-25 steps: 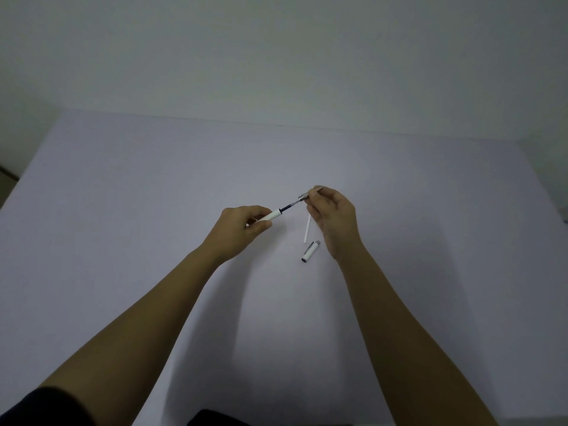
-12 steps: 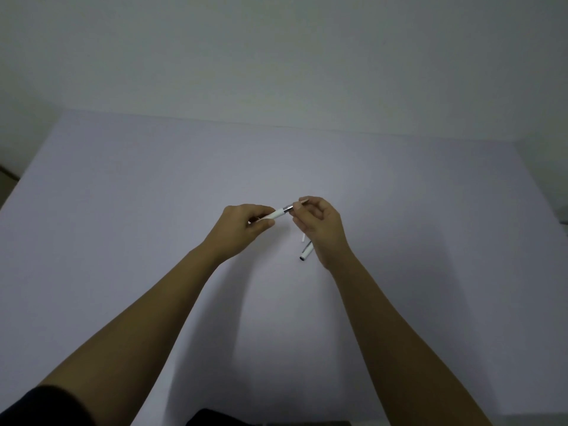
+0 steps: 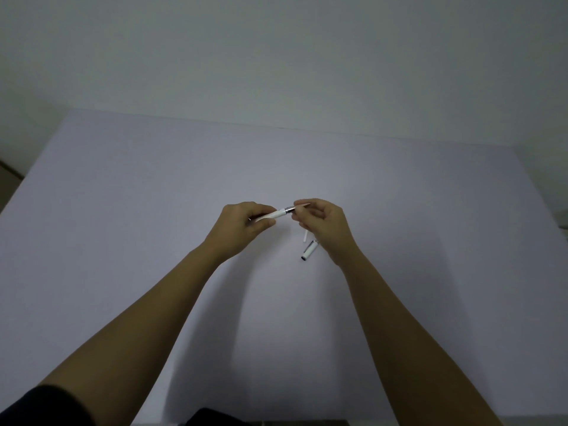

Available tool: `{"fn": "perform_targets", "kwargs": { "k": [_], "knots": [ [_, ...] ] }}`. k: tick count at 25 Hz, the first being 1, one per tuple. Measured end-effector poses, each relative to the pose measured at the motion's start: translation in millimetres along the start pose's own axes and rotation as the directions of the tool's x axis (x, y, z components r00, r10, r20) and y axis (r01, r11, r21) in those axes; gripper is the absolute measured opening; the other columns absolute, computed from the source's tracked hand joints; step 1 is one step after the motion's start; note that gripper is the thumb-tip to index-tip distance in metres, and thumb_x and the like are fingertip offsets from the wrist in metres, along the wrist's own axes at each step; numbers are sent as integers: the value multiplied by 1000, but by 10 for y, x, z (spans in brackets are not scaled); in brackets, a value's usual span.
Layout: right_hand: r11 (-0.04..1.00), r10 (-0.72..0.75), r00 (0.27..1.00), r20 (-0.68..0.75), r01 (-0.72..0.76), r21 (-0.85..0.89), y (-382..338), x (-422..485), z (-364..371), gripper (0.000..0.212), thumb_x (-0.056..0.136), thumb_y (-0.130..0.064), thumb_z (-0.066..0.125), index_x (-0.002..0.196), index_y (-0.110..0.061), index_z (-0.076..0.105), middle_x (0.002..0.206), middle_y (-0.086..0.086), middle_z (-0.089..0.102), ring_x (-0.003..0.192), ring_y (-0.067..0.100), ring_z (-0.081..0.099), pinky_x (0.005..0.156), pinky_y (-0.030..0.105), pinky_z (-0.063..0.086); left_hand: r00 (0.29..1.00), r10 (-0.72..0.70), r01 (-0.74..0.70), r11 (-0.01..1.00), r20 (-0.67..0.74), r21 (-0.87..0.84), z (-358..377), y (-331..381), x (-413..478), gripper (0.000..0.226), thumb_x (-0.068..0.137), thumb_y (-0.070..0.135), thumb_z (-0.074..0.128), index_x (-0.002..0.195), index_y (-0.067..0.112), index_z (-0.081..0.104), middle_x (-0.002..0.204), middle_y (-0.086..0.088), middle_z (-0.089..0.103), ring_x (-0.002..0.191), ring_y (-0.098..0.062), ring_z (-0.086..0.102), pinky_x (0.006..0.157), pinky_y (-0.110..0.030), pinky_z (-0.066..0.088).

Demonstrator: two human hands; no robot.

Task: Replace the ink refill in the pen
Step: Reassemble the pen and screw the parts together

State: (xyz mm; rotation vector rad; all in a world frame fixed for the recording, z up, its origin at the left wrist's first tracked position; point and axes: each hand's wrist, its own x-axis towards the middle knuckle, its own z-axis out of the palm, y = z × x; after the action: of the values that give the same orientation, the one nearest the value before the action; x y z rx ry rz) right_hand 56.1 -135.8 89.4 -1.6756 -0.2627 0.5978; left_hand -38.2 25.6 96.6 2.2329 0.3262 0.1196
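My left hand grips the white pen barrel, which points up and to the right. My right hand pinches the pen's silver tip section at the barrel's open end, and the thin pen point sticks out past my fingers. The two parts sit joined end to end above the table. A white pen cap with a silver clip lies on the table just under my right hand. A thin white refill lies beside it, partly hidden by my right hand.
The work happens over a pale lilac table against a plain wall. A dark sleeve shows at the bottom left, and a dark shape sits at the bottom edge.
My right hand has moved left toward my left hand, sliding the dark refill into the barrel until the silver tip section meets the white barrel. My left hand stayed put.
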Motion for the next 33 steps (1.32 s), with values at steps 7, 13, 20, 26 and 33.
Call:
{"fn": "perform_targets", "kwargs": {
  "k": [7, 13, 20, 26, 33],
  "knots": [
    [998, -45, 999, -1, 45, -51, -81, 3, -19, 9, 84, -25, 66, 92, -20, 69, 89, 3, 72, 86, 16, 70, 80, 27, 54, 1000, 12, -12, 1000, -9, -16, -22, 21, -29, 22, 86, 22, 63, 107, 20, 68, 90, -2, 69, 72, -10, 53, 64, -16, 38],
    [999, -44, 998, 33, 45, -17, -142, -35, -8, 11, 85, -27, 66, 95, -22, 68, 90, -1, 71, 81, 9, 71, 78, 23, 54, 998, -4, 0, 997, -57, -72, -35, 53, -57, 21, 81, 20, 69, 101, 18, 70, 86, 6, 66, 77, -3, 57, 64, -3, 41],
    [998, -55, 998, -8, 55, -19, -140, -68, -2, 2, 83, -25, 68, 85, -24, 68, 85, -1, 71, 82, 10, 68, 78, 24, 52, 997, -11, 3, 995, -80, -99, -34, 99, -91, 20, 79, 18, 71, 99, 17, 69, 85, 6, 65, 79, -7, 58, 67, -15, 44],
    [999, -29, 999, -24, 29, -16, -136, -86, 5, 4, 82, -24, 69, 79, -21, 69, 76, 2, 70, 73, 8, 66, 76, 25, 48, 996, -10, 3, 997, -91, -79, -16, 98, -103, 18, 77, 18, 72, 96, 18, 69, 79, 13, 61, 75, -1, 56, 65, -12, 40],
    [998, -30, 998, 52, 26, 63, -101, -128, 7, 9, 87, -16, 63, 87, -22, 70, 85, -1, 72, 80, 4, 68, 77, 19, 52, 994, -6, -2, 997, -113, -76, 2, 126, -98, 18, 77, 18, 72, 95, 17, 69, 79, 9, 61, 73, -3, 54, 63, -11, 39]
  ]
}}
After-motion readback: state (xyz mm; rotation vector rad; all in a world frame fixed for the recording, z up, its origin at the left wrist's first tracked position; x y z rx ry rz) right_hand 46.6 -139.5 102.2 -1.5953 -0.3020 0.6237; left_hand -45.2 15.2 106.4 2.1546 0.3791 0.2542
